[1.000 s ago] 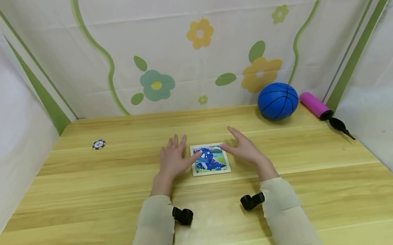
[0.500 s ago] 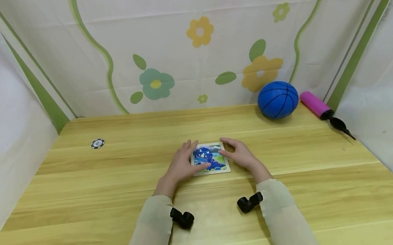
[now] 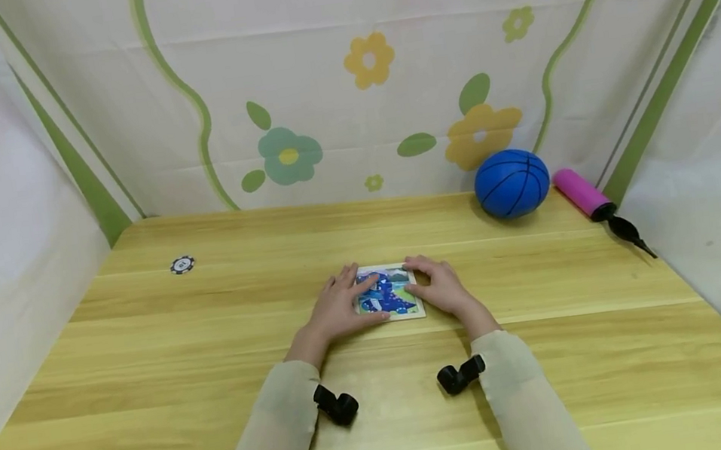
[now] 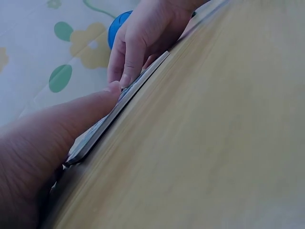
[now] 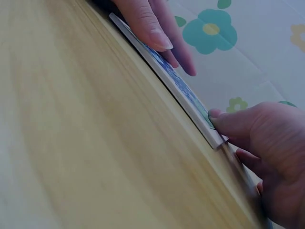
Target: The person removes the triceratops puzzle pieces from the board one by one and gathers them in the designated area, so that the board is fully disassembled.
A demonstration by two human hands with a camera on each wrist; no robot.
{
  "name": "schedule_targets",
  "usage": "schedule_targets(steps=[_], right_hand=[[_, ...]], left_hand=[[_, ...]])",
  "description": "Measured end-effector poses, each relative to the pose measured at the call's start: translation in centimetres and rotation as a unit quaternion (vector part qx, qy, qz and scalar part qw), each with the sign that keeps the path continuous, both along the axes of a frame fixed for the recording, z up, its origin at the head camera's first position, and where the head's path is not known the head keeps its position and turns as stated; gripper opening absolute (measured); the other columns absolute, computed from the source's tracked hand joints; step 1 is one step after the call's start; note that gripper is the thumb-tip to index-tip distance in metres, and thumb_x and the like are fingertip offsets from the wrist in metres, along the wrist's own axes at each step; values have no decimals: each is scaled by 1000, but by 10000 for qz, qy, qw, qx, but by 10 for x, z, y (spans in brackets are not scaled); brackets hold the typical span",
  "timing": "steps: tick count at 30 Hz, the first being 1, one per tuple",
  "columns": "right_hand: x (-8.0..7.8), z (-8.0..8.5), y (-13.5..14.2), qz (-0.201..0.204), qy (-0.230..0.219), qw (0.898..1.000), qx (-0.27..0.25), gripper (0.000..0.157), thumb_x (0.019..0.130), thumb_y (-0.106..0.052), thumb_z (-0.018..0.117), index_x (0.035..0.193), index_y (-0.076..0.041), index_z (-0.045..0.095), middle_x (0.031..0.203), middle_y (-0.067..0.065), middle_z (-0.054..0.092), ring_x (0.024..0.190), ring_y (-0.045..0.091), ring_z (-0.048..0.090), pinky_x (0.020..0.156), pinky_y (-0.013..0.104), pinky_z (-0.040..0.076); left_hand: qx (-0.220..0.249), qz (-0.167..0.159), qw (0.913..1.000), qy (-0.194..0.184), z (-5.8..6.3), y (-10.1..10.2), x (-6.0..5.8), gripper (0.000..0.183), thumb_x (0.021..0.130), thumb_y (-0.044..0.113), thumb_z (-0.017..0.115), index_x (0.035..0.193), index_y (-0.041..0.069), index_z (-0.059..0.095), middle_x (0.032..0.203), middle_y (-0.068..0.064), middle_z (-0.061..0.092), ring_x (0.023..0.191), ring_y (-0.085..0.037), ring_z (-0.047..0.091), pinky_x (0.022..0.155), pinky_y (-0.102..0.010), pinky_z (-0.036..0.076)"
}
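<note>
A small framed picture puzzle (image 3: 389, 301) with a blue dinosaur lies flat on the wooden table. My left hand (image 3: 336, 310) spreads over its left side, thumb along the near edge and one fingertip on the picture. From the right, my right hand (image 3: 443, 292) pinches the puzzle's right edge; in the right wrist view the thumb (image 5: 236, 123) lies on top and the other fingers curl beside the edge. The left wrist view shows the pale frame's side (image 4: 102, 131) close against the tabletop. The left hand's farther fingers are partly hidden there.
A blue basketball (image 3: 512, 184) stands at the back right beside a pink and black hand pump (image 3: 586, 199). Toward the back left lies a black and white poker chip (image 3: 183, 265). White flower-printed cloth (image 3: 345, 105) encloses the table (image 3: 172, 402) behind and at the sides.
Both hands have come down and inward onto the puzzle from hovering beside it. The right fingers have closed at its right edge. The puzzle has stayed in place.
</note>
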State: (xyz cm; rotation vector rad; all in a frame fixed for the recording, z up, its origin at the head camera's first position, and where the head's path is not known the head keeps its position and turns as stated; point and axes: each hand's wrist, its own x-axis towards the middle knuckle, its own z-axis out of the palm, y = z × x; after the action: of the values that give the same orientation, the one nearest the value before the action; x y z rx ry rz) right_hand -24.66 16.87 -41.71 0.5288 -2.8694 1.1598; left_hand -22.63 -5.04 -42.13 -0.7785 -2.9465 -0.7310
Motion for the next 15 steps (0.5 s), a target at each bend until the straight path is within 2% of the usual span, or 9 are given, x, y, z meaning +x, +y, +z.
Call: schedule_targets(steps=[15], right_hand=[[-1,3,-1,-133,39,9992,385,35,83,-18,58,116,-8,55,126,7,44,121,25,31,97,45,13]], left_hand=[[-697,-105,9975,106,2,4,4,69,76,64,42,134,27,32,141,-16,11,128,-29,5,100,-46,7]])
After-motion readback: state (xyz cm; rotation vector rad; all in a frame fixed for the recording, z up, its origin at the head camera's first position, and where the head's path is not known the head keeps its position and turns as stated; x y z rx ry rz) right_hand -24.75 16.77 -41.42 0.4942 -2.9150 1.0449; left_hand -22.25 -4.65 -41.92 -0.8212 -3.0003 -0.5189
